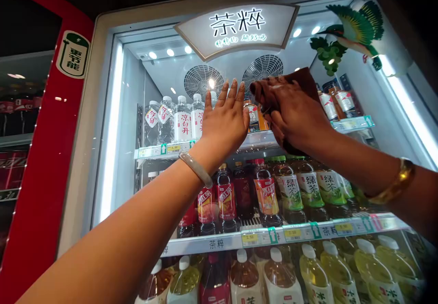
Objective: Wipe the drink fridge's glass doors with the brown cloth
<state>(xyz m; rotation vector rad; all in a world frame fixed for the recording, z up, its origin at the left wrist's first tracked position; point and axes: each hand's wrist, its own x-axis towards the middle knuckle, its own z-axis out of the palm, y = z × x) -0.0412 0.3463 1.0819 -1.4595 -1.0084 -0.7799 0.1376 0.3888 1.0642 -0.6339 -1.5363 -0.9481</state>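
My left hand (226,119) lies flat against the glass door of a lit drinks cooler (79,158), fingers stretched upward and nothing held. A grey bangle (195,170) circles that wrist. To its right, my right hand (296,112) presses a dark brown cloth (310,81) to the same glass, fingers curled over part of it. A gold-coloured bracelet (393,181) is on the right wrist. Behind the glass, clear water bottles (183,119) stand left of my left hand on the top shelf. Amber bottles (253,114) are partly hidden behind both hands.
Red-labelled tea bottles (226,199) and green tea bottles (290,187) fill the middle shelf. More bottles (313,267) stand below. A fan-shaped lit sign (237,28) is at the top, a bird decoration (359,32) at upper right. A red cooler (37,158) adjoins at left.
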